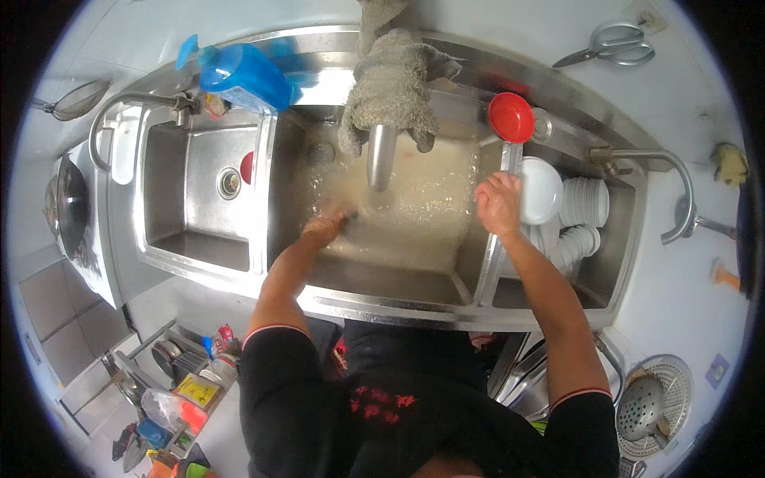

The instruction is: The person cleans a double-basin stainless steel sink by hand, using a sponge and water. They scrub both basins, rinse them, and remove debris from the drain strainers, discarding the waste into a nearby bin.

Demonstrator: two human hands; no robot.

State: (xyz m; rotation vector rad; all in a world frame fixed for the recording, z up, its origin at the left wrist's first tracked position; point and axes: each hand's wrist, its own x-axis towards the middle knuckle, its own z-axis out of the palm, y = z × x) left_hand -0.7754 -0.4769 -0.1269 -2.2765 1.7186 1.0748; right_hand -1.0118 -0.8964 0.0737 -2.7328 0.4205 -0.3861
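Observation:
My left hand (327,226) reaches into the cloudy water of the middle basin of a stainless steel sink (388,299). It is blurred and partly under water, and a small dark spot shows at its fingertips. Whether it holds anything is hidden. My right hand (499,200) is at the divider between the middle and right basins, its fingers curled. A white dish (541,190) lies right beside it, over the right basin. Nothing shows between its fingers, though their undersides are hidden. A metal spout (381,161) wrapped in a grey towel (391,89) hangs over the water.
Stacked white plates (584,202) fill part of the right basin. A red bowl (511,117) sits at the divider's back end. A blue pump bottle (245,77) stands behind the left divider. Curved faucets (678,173) flank the sink. Scissors (615,48) hang on the wall.

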